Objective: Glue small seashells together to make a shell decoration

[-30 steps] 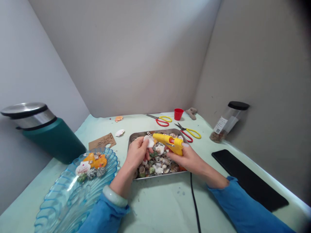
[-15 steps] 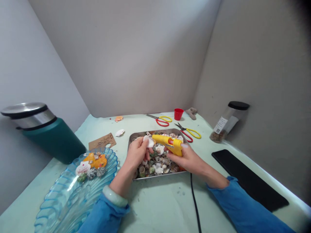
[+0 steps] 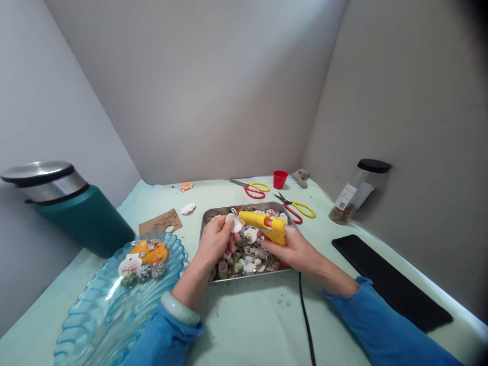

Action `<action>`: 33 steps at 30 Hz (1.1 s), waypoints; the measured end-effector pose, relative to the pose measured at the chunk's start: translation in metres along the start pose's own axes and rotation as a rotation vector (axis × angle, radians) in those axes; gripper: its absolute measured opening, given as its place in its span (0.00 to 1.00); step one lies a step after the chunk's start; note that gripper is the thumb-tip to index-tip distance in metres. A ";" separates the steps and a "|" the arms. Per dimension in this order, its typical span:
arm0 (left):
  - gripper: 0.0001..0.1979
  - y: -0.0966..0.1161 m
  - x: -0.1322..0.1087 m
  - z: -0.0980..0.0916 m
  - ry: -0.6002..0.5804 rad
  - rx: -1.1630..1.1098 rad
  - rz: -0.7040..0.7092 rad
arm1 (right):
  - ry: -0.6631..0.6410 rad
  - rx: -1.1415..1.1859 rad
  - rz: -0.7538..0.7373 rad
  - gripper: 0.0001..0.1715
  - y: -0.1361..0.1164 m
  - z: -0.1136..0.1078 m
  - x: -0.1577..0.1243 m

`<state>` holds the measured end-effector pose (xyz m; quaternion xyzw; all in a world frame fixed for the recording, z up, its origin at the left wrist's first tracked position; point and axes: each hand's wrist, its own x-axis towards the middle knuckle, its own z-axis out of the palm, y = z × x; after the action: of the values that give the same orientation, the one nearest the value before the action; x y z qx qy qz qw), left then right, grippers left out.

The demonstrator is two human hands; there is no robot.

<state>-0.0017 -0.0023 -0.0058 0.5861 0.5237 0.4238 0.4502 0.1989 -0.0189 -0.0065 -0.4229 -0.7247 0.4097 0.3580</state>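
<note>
My left hand (image 3: 218, 236) pinches a white seashell (image 3: 234, 223) between thumb and fingers. In my right hand (image 3: 288, 248) is a yellow glue gun (image 3: 267, 226), a pale glue stick jutting from its back end. Its nozzle points left, right at the shell's edge; whether the two touch I cannot tell. Both hands are over a metal tray (image 3: 249, 276) heaped with small shells (image 3: 259, 254). A black cord (image 3: 305, 310) runs from beneath the right hand toward me.
To the left are a blue clear dish (image 3: 82, 315) holding shells and orange pieces, a green bottle (image 3: 86, 218) and a brown card (image 3: 160, 223). Behind lie two scissors (image 3: 253, 189) (image 3: 295, 207) and a red cup (image 3: 280, 179). A jar (image 3: 354, 195) and black slab (image 3: 389, 282) are right.
The white shell in my left hand has tilted or shifted very slightly beside the nozzle. The glue gun and everything else stay where they were.
</note>
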 end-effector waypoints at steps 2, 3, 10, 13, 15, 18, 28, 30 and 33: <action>0.16 0.002 0.000 0.000 -0.002 0.005 -0.002 | 0.004 -0.001 0.000 0.13 -0.001 0.000 0.000; 0.16 0.002 -0.001 0.000 -0.003 0.004 -0.007 | 0.007 -0.003 -0.001 0.13 -0.002 0.000 0.000; 0.14 0.003 -0.002 0.000 0.010 -0.023 -0.012 | 0.034 -0.010 -0.016 0.15 -0.004 0.000 0.001; 0.14 0.002 -0.001 0.000 0.017 -0.040 -0.012 | 0.025 -0.014 -0.011 0.14 -0.002 0.000 0.002; 0.14 0.002 0.000 0.001 0.021 -0.057 -0.015 | 0.022 -0.020 -0.001 0.14 0.000 0.000 0.002; 0.13 0.003 0.000 0.001 0.032 -0.063 -0.024 | 0.023 -0.037 0.007 0.15 0.001 0.000 0.001; 0.14 0.005 -0.002 0.000 0.018 -0.004 -0.020 | 0.037 -0.033 -0.012 0.14 -0.004 0.000 0.002; 0.14 0.006 -0.002 0.001 0.023 -0.013 -0.030 | 0.034 -0.028 -0.003 0.14 -0.002 0.000 0.002; 0.13 0.006 -0.001 0.001 0.033 -0.060 -0.033 | 0.022 -0.024 0.012 0.14 0.001 0.000 0.002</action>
<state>0.0007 -0.0040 -0.0005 0.5568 0.5277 0.4415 0.4655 0.1982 -0.0174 -0.0069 -0.4359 -0.7230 0.3986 0.3583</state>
